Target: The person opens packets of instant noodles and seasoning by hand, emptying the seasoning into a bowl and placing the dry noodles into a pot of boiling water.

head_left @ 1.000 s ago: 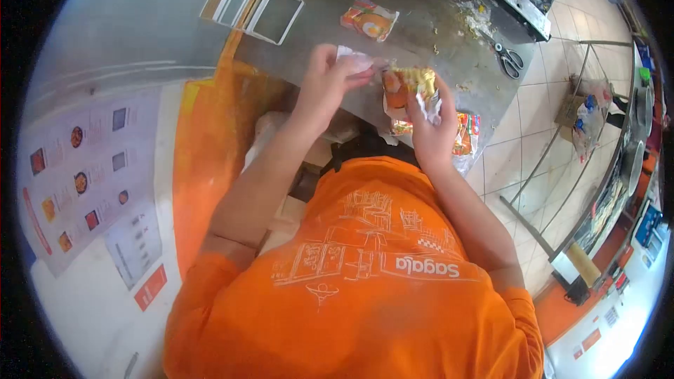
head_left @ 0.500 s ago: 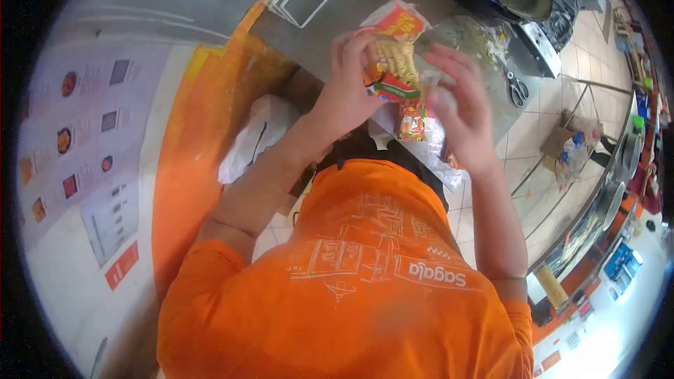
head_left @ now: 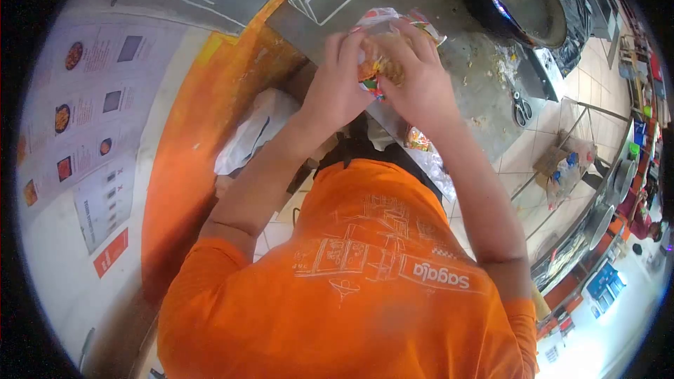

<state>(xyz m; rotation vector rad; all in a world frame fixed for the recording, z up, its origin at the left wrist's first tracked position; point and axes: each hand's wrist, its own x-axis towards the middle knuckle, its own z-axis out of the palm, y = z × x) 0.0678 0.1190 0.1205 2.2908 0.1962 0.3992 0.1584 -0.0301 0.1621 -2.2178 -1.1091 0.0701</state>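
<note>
Holding one packet (head_left: 371, 63) between two hands

The packet is in front of the body, over the table (head_left: 484, 102); whether it touches the table, I cannot tell. The left hand (head_left: 342, 77) grips its left side, and the right hand (head_left: 419, 74) grips its right side, with fingers across the top. So neither hand is clearly nearer. Its long axis is hidden by the fingers. A second packet (head_left: 417, 139) lies closer to the body, beside the right forearm.
</note>
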